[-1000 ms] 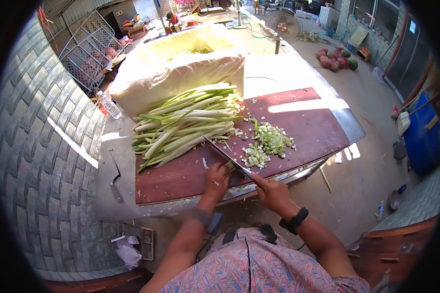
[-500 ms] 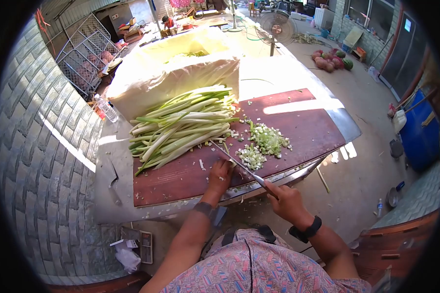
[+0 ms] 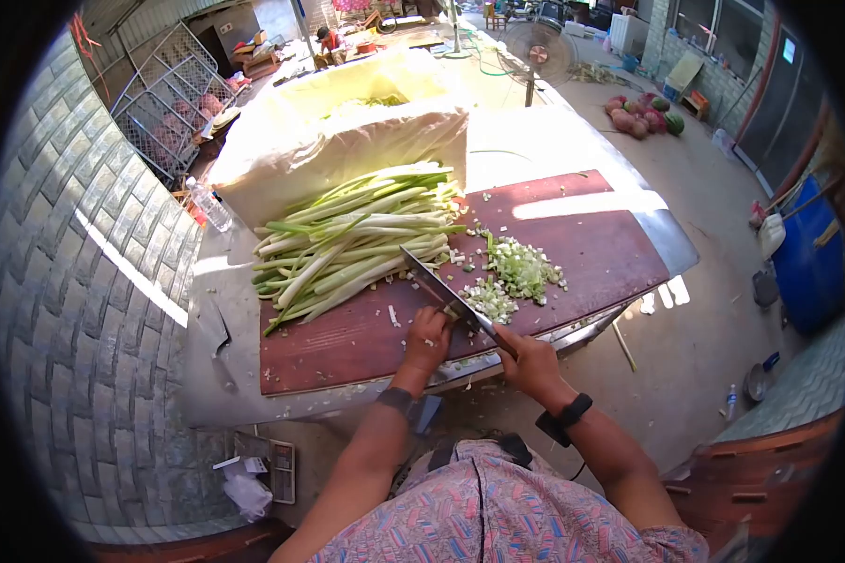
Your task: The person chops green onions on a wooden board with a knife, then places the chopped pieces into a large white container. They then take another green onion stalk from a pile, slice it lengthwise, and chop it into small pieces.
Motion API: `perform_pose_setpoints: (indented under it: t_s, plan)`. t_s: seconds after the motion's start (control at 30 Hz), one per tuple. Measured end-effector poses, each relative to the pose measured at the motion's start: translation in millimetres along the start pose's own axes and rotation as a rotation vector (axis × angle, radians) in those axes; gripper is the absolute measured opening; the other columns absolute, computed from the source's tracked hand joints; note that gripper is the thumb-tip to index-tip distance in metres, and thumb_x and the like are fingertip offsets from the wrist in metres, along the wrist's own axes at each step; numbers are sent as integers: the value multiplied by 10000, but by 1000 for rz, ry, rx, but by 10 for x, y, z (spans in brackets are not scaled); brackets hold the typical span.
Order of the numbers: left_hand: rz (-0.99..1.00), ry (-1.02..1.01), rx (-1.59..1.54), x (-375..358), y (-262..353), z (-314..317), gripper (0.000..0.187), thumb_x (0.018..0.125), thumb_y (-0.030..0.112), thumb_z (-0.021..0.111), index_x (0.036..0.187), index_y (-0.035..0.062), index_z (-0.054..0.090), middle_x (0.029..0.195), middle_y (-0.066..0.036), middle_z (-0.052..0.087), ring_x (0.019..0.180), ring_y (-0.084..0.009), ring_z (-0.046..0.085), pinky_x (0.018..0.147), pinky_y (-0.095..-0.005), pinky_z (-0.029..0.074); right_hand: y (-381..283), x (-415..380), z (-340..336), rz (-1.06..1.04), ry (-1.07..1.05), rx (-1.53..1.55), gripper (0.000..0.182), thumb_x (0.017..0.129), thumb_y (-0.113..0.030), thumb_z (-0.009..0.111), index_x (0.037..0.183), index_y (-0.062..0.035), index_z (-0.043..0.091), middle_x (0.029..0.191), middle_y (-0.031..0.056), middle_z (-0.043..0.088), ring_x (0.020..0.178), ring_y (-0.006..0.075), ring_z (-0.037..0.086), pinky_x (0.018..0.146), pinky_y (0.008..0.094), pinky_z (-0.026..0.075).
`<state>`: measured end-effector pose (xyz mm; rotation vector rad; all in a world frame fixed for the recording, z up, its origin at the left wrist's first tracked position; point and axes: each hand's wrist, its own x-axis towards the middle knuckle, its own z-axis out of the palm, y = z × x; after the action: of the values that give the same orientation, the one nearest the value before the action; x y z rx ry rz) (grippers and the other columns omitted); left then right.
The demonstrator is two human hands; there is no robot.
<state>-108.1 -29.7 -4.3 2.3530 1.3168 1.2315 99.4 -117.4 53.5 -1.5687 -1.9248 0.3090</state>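
My right hand [image 3: 537, 369] grips the handle of a large knife [image 3: 434, 281]; its blade slants up and left over the cutting board [image 3: 347, 349]. Close beside the blade, my left hand [image 3: 426, 338] rests on the board's near edge with curled fingers. A pale bit of scallion [image 3: 452, 311] shows at its fingertips; the rest is hidden. A thick pile of long scallions [image 3: 347, 235] lies on the board's left half, beyond my left hand. Chopped scallion [image 3: 518, 267] is heaped to the right of the blade.
A large cloth-lined bin [image 3: 347, 150] stands behind the scallions. On the metal table [image 3: 211, 328] at left lie another knife [image 3: 223, 340] and a water bottle [image 3: 209, 205]. A fan [image 3: 539, 54] stands beyond, and a blue barrel [image 3: 810, 263] is on the right.
My right hand has moved slightly left and up with the knife, whose blade face now shows broader. My left hand stays nearly in place. The whole view has shifted slightly.
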Motion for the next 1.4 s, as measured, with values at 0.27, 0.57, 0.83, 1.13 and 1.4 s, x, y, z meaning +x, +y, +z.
perform_pose_setpoints:
  t_s: [0.27, 0.57, 0.83, 1.13, 1.4]
  plan:
    - [36, 75, -11, -2, -18, 72, 107, 735, 6, 666, 821, 38, 609, 886, -140, 575, 843, -354, 564, 732, -436, 481, -159, -362, -514, 42, 10, -19, 477, 795, -154, 695, 1263, -178, 607, 688, 146, 603, 617, 352, 607, 565, 436, 480]
    - [-10, 66, -56, 2, 0, 32, 91, 748, 29, 674, 826, 51, 632, 868, -131, 580, 828, -349, 570, 713, -429, 481, -317, -321, -667, 17, -159, -95, 498, 805, -167, 689, 1291, -200, 583, 667, 139, 579, 585, 345, 590, 533, 446, 464]
    - [-22, 23, -24, 2, -2, 12, 107, 729, 10, 681, 813, 50, 628, 873, -129, 592, 826, -344, 571, 712, -419, 484, -64, -38, -43, -1, -51, 8, 508, 819, -173, 665, 1314, -207, 557, 668, 157, 595, 610, 358, 611, 564, 473, 486]
    - [-15, 89, -2, -11, -38, 73, 111, 698, 14, 684, 765, 69, 616, 807, -115, 597, 785, -334, 580, 687, -431, 480, -207, -317, -548, 26, 8, 65, 472, 806, -131, 673, 1272, -156, 602, 744, 166, 628, 653, 359, 621, 586, 440, 488]
    - [-7, 98, -40, 0, -48, 63, 108, 700, 24, 688, 753, 78, 610, 807, -108, 593, 772, -329, 572, 667, -414, 476, -345, -346, -696, 44, -171, -63, 491, 814, -168, 674, 1294, -206, 578, 689, 158, 598, 617, 363, 602, 555, 463, 470]
